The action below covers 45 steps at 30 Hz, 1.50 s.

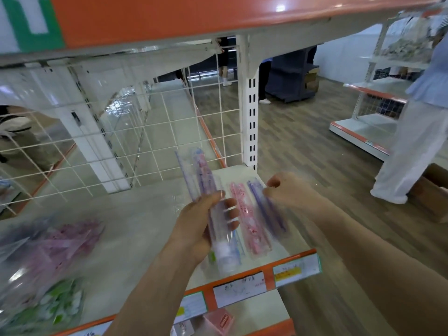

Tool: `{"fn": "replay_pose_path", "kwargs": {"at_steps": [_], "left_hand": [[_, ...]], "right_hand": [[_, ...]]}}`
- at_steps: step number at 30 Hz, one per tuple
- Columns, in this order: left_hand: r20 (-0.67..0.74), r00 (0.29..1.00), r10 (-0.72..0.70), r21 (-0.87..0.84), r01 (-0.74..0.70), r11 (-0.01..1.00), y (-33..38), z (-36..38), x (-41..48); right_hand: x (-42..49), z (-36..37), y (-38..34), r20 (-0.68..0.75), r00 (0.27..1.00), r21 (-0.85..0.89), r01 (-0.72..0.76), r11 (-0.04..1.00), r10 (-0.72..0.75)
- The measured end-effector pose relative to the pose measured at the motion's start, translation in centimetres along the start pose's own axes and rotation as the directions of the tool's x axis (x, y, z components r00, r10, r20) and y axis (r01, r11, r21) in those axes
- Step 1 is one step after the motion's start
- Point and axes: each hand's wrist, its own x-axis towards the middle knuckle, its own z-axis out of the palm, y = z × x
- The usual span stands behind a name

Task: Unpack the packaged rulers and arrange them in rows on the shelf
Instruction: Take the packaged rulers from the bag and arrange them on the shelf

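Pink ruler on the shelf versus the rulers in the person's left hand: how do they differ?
The pink ruler lies flat on the shelf; the held rulers are raised above it, gripped by the left hand. The pink ruler is pink throughout; the held rulers are a bunch, mostly clear with purple. Both are long and narrow and point roughly toward the back of the shelf.

The left forearm and the right forearm are bare along all their visible length. The left grip and the right grip are bare as well, fingers softened by motion blur.
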Motion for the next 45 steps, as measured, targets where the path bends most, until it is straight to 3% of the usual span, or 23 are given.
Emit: {"fn": "replay_pose_path", "kwargs": {"at_steps": [2, 4, 5, 9, 13, 18, 23, 27, 33, 40, 43, 45], "left_hand": [[0.037, 0.999, -0.004, 0.007, 0.003, 1.000, -0.1, 0.1, 0.0], [0.051, 0.999, -0.008, -0.001, 0.008, 1.000, -0.3, 0.3, 0.1], [0.061, 0.998, -0.008, -0.005, 0.009, 1.000, -0.4, 0.4, 0.2], [0.090, 0.996, 0.018, 0.018, -0.020, 1.000, -0.4, 0.7, 0.0], [0.077, 0.997, 0.011, -0.025, -0.009, 1.000, -0.4, 0.4, -0.3], [0.011, 1.000, 0.024, -0.042, -0.024, 0.999, -0.6, 0.4, -0.2], [-0.057, 0.998, 0.005, -0.031, -0.007, 0.999, -0.8, -0.1, -0.2], [-0.083, 0.997, -0.009, -0.041, 0.006, 0.999, -1.2, -0.7, -0.2], [-0.068, 0.997, -0.020, -0.026, 0.018, 0.999, -1.6, -1.2, -0.2], [0.021, 0.999, -0.025, -0.098, 0.027, 0.995, -0.6, -2.0, -1.3], [0.062, 0.998, -0.016, -0.140, 0.025, 0.990, -0.4, -2.2, -1.6], [0.053, 0.999, 0.008, -0.114, -0.002, 0.993, -0.3, -2.7, -1.8]], "right_hand": [[-0.8, -0.4, -1.6, -0.016, 0.999, 0.166, 0.054, 0.985, -0.052], [-2.2, -0.9, -3.7, 0.075, 0.993, 0.455, 0.050, 0.889, -0.094], [-2.9, -1.1, -4.6, 0.126, 0.984, 0.518, 0.046, 0.854, -0.129], [-3.7, -1.0, -5.9, 0.152, 0.957, 0.567, 0.119, 0.815, -0.246], [-3.3, -1.7, -5.5, 0.131, 0.975, 0.715, 0.033, 0.698, -0.181], [-3.6, -2.3, -4.7, 0.355, 0.913, 0.632, -0.075, 0.771, -0.202], [-1.5, -3.8, -2.0, 0.151, 0.988, 0.613, -0.084, 0.786, -0.013], [0.0, -2.5, 0.2, 0.184, 0.981, 0.482, -0.142, 0.865, 0.058], [1.3, -0.8, 0.2, 0.171, 0.983, 0.414, -0.137, 0.900, 0.071], [0.8, -0.7, -0.3, 0.007, 1.000, -0.007, 0.014, 1.000, -0.014], [-1.1, 0.3, -3.2, -0.039, 0.988, 0.185, 0.151, 0.971, -0.147], [-2.7, 1.3, -5.8, 0.049, 0.974, 0.382, 0.188, 0.905, -0.223]]}}
